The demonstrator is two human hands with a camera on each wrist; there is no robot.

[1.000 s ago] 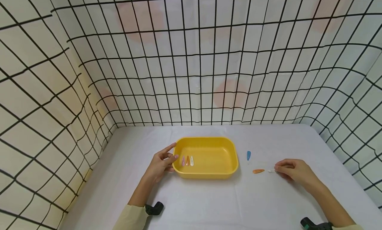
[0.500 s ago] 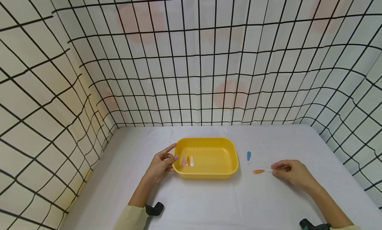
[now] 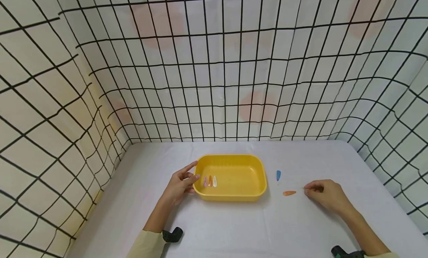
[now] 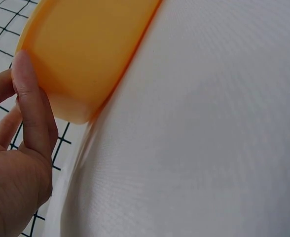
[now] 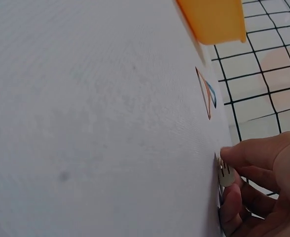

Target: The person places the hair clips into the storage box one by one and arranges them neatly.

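Note:
My left hand (image 3: 178, 184) grips the left rim of the yellow tray (image 3: 245, 196), its thumb over the edge and the fingers along the outside. In the tray lie a pink hair clip (image 3: 205, 181), an orange hair clip (image 3: 210, 181) and a white hair clip (image 3: 215, 181), side by side at the left. To the right of the tray, my right hand (image 3: 329, 196) pinches another white hair clip (image 5: 227, 175) between thumb and fingers, close to the tablecloth; the head view mostly hides it.
Between the tray and my right hand, a second orange hair clip (image 3: 289, 193) and a blue hair clip (image 3: 278, 175) lie on the white tablecloth (image 3: 234, 228). A black grid net (image 3: 224, 86) rises behind the table and at both sides.
My right hand has shifted slightly left and taken the white hair clip between thumb and fingers; it lay partly visible on the cloth before. The left hand and tray stay put.

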